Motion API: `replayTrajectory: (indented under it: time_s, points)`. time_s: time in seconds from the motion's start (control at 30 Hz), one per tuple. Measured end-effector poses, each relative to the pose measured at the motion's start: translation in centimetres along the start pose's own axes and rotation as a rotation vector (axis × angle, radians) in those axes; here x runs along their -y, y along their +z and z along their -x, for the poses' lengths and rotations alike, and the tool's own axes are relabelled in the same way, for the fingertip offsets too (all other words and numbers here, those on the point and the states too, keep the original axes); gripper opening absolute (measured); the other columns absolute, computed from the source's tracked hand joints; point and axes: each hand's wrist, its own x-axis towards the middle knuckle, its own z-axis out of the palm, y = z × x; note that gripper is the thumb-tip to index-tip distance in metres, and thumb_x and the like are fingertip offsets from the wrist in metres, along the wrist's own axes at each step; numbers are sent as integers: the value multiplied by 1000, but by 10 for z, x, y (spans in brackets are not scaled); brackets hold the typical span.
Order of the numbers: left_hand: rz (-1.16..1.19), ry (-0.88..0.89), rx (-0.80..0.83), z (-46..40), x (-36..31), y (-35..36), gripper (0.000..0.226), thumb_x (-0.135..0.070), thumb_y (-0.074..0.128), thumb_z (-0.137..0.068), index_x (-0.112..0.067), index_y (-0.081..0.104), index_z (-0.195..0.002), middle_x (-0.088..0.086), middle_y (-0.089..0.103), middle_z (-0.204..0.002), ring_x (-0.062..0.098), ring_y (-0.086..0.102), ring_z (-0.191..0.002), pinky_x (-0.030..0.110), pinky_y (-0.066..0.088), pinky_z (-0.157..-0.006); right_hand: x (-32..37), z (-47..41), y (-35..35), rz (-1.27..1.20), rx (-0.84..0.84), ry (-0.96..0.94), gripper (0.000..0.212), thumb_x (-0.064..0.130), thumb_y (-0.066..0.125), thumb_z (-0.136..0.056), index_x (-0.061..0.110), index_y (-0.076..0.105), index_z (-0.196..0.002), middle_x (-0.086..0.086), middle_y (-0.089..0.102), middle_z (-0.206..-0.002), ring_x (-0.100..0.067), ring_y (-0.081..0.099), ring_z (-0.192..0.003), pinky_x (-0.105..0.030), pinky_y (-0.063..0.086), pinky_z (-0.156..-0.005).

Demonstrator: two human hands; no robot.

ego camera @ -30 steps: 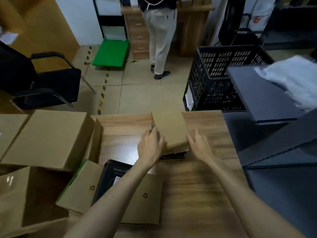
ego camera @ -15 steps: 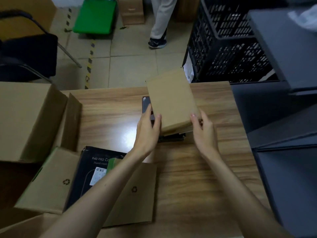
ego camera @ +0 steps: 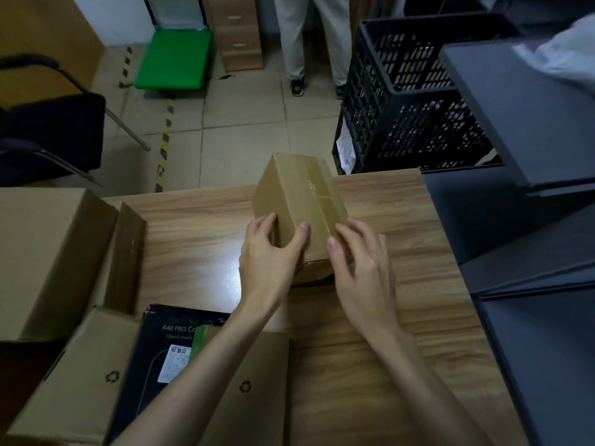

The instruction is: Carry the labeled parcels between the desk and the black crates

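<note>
A small brown cardboard parcel (ego camera: 301, 201), taped along its middle, stands tilted on the wooden desk (ego camera: 380, 304). My left hand (ego camera: 269, 252) grips its near left corner, thumb on the top face and fingers on the left side. My right hand (ego camera: 360, 255) holds its near right side with the thumb on the top face. A black crate (ego camera: 409, 101) stands on the floor beyond the desk's far right corner. No label shows on the parcel's visible faces.
An open carton (ego camera: 80, 375) with a black product box (ego camera: 167, 349) inside lies at the near left. A large closed carton (ego camera: 45, 252) sits at the left. Dark grey panels (ego camera: 531, 123) rise at the right. A person (ego camera: 312, 43) stands beyond, near a green trolley (ego camera: 175, 57) and a black chair (ego camera: 48, 123).
Both hands have turned the parcel up from lying flat, so its taped face now shows. The dark item seen under it earlier is hidden.
</note>
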Motion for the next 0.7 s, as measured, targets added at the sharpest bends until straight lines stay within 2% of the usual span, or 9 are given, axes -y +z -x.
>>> replayTrajectory:
  time_s: [0.13,0.2,0.3,0.37,0.43,0.5,0.6,0.63,0.7]
  points:
    - [171,-28,102,-5,12,-2,54,-47,67,-91,-23,62,-139,-13,65,-130,2,63,-116,36,56,-98,-21,-13,6,-111,130,306,59,52,47,-99,18,44,-147,-1,52,-144,-20,49,-130,-44,45,-106]
    - [294,-61,178,-3,17,0,39,-26,64,-100,-21,61,-138,-3,67,-130,1,67,-110,23,58,-84,-26,-15,10,-366,213,431,44,51,48,-100,27,52,-137,5,65,-126,-14,62,-113,-43,51,-100]
    - [339,-18,206,1,22,0,37,-18,57,-104,-26,56,-140,-5,67,-129,-2,67,-106,14,54,-72,-28,-10,13,-353,201,353,26,52,47,-100,49,50,-126,9,70,-106,-7,62,-84,-36,54,-79]
    - [339,33,201,2,24,-2,41,-21,55,-105,-39,49,-141,-16,63,-132,2,64,-115,21,56,-80,-26,-6,14,-294,157,294,35,55,43,-100,42,53,-131,7,69,-110,-9,61,-88,-40,55,-80]
    - [281,97,194,1,29,-6,46,-30,52,-106,-49,42,-147,-18,52,-145,13,56,-131,38,54,-99,-19,-2,14,-285,117,245,46,55,40,-101,30,55,-136,9,63,-124,-9,61,-108,-41,54,-92]
    - [207,181,189,-5,39,-11,46,-31,48,-106,-46,43,-150,-13,46,-152,18,48,-139,48,47,-110,-9,0,14,-349,108,232,52,57,35,-100,29,56,-138,13,59,-131,-5,54,-121,-40,50,-100]
    - [81,222,131,-10,42,-24,42,-15,44,-109,-33,52,-145,-6,43,-153,-3,39,-139,19,39,-113,-8,-1,20,-452,78,305,46,50,38,-102,27,62,-132,18,58,-125,-1,53,-120,-41,49,-102]
    - [52,213,128,-10,41,-28,41,-17,44,-108,-33,53,-145,-8,40,-154,-10,37,-136,6,36,-107,-11,-4,23,-445,72,339,43,48,41,-102,25,62,-131,16,59,-125,-3,55,-118,-42,49,-101]
    - [21,174,129,-8,39,-32,41,-33,47,-106,-30,51,-147,-12,35,-157,-9,34,-137,-2,31,-99,-19,-9,29,-449,99,422,41,47,48,-99,21,60,-129,10,62,-123,-10,58,-117,-39,50,-100]
